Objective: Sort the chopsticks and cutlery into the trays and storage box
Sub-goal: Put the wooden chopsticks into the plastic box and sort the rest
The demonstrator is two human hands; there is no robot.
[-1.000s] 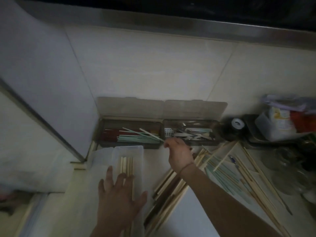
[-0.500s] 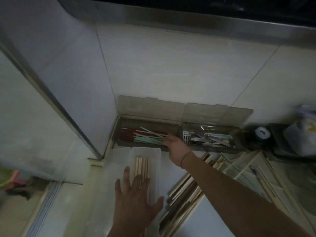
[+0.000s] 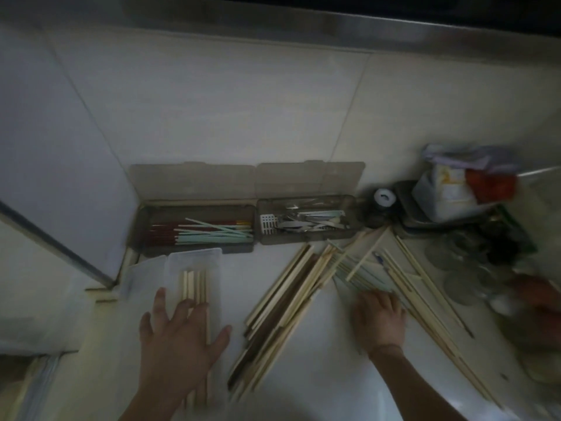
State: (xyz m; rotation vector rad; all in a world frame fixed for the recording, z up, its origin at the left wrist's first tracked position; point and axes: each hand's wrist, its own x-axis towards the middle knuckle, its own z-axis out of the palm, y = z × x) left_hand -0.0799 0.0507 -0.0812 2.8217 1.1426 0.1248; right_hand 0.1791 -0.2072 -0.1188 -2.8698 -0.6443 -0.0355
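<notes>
Chopsticks [image 3: 291, 296] lie mostly loose on the worktop [image 3: 328, 387], in two fans that spread from near the trays toward the person, pale wooden ones to the left and a mix of wooden and mint-green ones [image 3: 361, 279] to the right. This heap looks like the unsorted stock, kept in front so either hand can draw from it.

The left hand [image 3: 179, 338] lies flat, fingers spread and straight, on the clear storage box [image 3: 194, 259] and the few wooden chopsticks [image 3: 194, 287] inside it. The press probably steadies the light box and keeps the sticks aligned while the other hand works.

The right hand [image 3: 379, 320] rests on the near end of the right-hand fan. Its fingers bend down onto the green sticks, but blur hides whether they pinch one or only touch, so its grip cannot be told.

Against the wall, two smoky trays stand side by side with lids leaning open on the tiles, so things can be dropped in without a pause. The left tray [image 3: 194, 247] holds red and green chopsticks; the right tray [image 3: 306, 238] holds metal cutlery [image 3: 303, 223]. Like goes with like: coloured sticks at the back, wooden ones in the clear box. Much of the pile is unsorted.
</notes>
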